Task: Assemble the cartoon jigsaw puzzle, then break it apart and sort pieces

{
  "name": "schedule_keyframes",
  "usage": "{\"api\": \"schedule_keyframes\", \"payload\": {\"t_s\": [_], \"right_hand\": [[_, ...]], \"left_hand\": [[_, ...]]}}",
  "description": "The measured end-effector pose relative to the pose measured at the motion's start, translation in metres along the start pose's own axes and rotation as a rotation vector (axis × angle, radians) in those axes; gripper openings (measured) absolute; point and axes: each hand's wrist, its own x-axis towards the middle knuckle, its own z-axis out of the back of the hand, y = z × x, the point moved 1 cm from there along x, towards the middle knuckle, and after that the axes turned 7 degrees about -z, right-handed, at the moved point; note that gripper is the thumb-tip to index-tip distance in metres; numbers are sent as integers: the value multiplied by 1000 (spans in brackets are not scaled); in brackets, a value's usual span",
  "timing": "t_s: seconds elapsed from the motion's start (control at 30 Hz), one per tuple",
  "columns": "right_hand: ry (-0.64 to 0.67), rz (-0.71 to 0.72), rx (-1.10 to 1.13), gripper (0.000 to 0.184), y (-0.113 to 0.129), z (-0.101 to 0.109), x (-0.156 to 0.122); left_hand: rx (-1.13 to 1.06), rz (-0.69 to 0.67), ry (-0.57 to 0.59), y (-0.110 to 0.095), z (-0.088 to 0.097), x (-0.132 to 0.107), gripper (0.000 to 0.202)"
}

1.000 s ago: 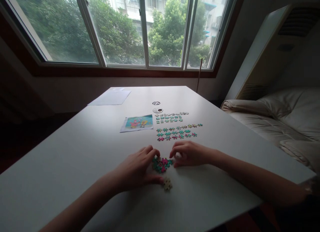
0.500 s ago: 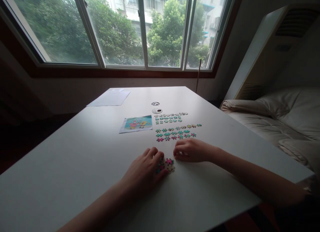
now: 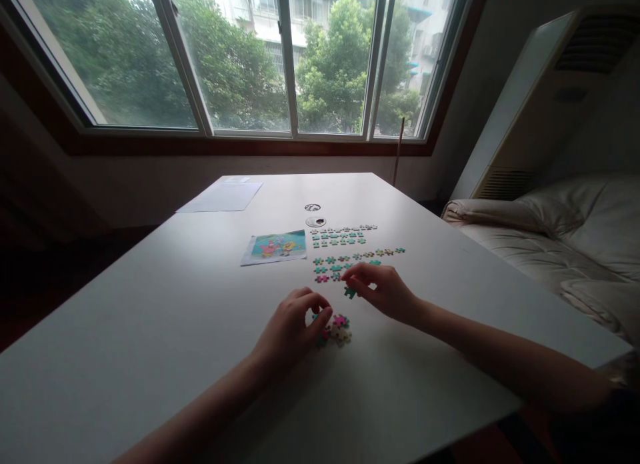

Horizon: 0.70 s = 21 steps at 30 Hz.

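My right hand (image 3: 387, 292) is over the near rows of puzzle pieces (image 3: 336, 269), its thumb and fingers closed on a green puzzle piece (image 3: 349, 293). The hand partly hides the right end of those rows. My left hand (image 3: 287, 324) is at the left of a small pile of puzzle pieces (image 3: 341, 332) in pink, green and pale colours. Its thumb and forefinger are pressed together above the pile's edge. Anything between those fingertips is too small to make out.
A cartoon picture sheet (image 3: 278, 245) lies left of the rows. Farther back are more rows of pieces (image 3: 339, 236), two round items (image 3: 315, 221) and white paper (image 3: 220, 197) on the white table (image 3: 150, 304). A pale sofa (image 3: 530, 244) stands to the right.
My right hand has moved up and left over the nearest row, and a green piece now shows at its fingertips. My left hand has drawn its thumb and forefinger together, uncovering more of the pile.
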Motion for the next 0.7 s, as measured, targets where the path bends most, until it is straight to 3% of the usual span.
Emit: {"api": "schedule_keyframes", "payload": {"t_s": [0.13,0.3,0.47,0.7], "right_hand": [[-44,-77,186,17,10,-10,-3],[-27,-41,192,15,14,-17,-6],[8,12,106,16,12,-15,-7],[19,251,-173,25,12,-8,-8]], "left_hand": [[-74,1,-51,-2,-1,4,19],[-157,21,-94,-2,-3,5,22],[-221,54,-121,1,-1,4,22],[-270,99,-127,5,3,5,22]]}}
